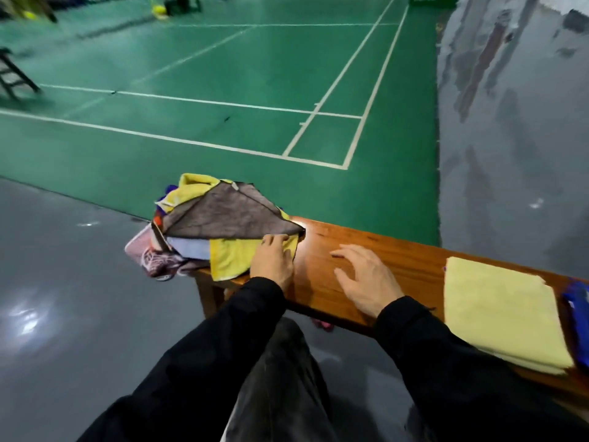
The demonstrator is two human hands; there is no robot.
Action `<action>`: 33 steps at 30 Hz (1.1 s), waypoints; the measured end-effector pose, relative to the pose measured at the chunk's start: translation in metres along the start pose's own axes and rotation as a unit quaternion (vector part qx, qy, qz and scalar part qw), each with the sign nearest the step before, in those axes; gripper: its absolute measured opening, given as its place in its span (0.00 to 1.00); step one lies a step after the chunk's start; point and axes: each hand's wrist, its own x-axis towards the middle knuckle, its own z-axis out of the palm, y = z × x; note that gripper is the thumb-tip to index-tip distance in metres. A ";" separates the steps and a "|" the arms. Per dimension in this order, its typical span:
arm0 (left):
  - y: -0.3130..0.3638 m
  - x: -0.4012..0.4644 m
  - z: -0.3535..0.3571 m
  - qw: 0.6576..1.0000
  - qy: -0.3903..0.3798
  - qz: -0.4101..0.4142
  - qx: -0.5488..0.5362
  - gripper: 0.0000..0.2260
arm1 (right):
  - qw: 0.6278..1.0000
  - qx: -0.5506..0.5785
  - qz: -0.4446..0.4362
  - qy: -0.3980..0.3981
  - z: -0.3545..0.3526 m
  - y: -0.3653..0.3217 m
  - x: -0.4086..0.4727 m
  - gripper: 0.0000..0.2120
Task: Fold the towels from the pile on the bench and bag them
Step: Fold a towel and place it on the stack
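Left hand [272, 258] pinching grey towel [223, 212] corner on pile [194, 231]; right hand [366, 275] grip spread above counter [322, 272].

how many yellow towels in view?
3 visible: one at the pile's far top, one at the pile's front under the left hand, one folded flat on the bench at right. More may be buried in the pile.

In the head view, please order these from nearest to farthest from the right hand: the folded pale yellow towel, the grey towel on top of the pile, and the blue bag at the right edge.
Measured from the right hand:
1. Folded pale yellow towel, on the wooden bench, just to its right.
2. Grey towel, atop the pile, to its left.
3. Blue bag, at the frame's right edge, beyond the folded towel.
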 end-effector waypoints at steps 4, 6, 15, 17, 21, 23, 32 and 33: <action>-0.062 0.031 -0.031 0.991 -0.005 -0.014 0.131 0.15 | 1.000 0.001 -0.018 -0.026 0.016 -0.019 -0.003 0.17; -0.074 0.049 -0.039 0.989 -0.031 -0.014 0.147 0.14 | 0.999 0.000 -0.020 -0.036 0.019 -0.020 -0.006 0.17; -0.057 0.111 -0.023 0.921 -0.105 0.134 0.352 0.27 | 0.997 0.000 0.036 -0.065 0.026 0.009 -0.006 0.17; -0.053 0.121 -0.016 0.916 -0.116 0.127 0.362 0.25 | 0.997 0.002 0.041 -0.063 0.027 0.013 -0.004 0.17; -0.053 0.130 -0.024 0.905 -0.068 0.178 0.380 0.19 | 0.997 0.010 0.048 -0.058 0.026 0.018 0.002 0.16; -0.053 0.124 -0.030 0.909 -0.062 0.184 0.370 0.19 | 0.997 0.018 0.050 -0.055 0.025 0.017 0.001 0.16; 0.041 0.054 -0.091 0.848 -0.035 0.513 0.125 0.06 | 0.983 0.172 -0.041 0.048 -0.022 -0.028 0.044 0.51; 0.056 0.048 -0.097 0.842 -0.040 0.527 0.110 0.06 | 0.982 0.173 -0.048 0.055 -0.032 -0.028 0.048 0.49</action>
